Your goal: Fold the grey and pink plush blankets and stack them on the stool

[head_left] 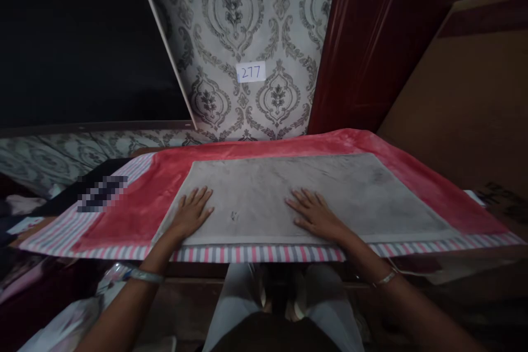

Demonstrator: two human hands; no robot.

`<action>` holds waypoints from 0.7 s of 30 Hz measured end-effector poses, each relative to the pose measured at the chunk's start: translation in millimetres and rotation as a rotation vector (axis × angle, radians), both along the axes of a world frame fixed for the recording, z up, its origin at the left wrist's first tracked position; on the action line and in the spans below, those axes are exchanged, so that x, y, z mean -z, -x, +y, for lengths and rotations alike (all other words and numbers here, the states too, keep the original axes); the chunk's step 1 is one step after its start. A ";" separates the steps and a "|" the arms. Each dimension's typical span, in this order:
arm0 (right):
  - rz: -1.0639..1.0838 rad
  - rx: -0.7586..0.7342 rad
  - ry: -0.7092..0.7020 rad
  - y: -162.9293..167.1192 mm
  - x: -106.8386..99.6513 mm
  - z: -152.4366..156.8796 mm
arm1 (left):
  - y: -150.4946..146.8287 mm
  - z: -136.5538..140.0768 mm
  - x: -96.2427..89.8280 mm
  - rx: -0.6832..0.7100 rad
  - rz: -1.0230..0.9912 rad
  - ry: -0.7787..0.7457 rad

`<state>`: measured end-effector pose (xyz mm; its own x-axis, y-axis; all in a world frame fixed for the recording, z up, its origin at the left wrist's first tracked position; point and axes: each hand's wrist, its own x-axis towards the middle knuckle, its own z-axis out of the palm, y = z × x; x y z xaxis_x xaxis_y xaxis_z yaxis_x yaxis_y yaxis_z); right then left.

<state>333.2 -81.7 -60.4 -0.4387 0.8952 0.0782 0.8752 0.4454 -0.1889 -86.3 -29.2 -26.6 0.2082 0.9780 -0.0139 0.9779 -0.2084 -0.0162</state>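
A grey towel lies spread out over a red cloth, which itself lies on a striped pink, grey and white cloth. My left hand rests palm down near the towel's left edge, fingers spread. Flat on the towel right of its middle is my right hand, its fingers also apart. Neither hand holds anything. A small dark mark shows on the towel between the hands. A few light creases run along its far part.
A large dark screen stands at the back left. Behind the table is patterned wallpaper with a paper label reading 277. A dark red panel and a big cardboard box bound the right side. White plastic bags lie lower left.
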 end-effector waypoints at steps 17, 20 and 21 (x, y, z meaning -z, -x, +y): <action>-0.021 0.009 0.064 55.8 -26.7 54.5 | 10.1 -27.7 -7.9 -0.251 -0.031 -0.049; 0.002 -0.173 0.083 64.3 -17.6 16.4 | 13.3 -27.8 -4.8 -0.234 -0.053 -0.082; 0.025 -0.233 0.092 66.5 -15.0 -0.2 | 14.2 -27.7 -3.6 -0.232 -0.064 -0.091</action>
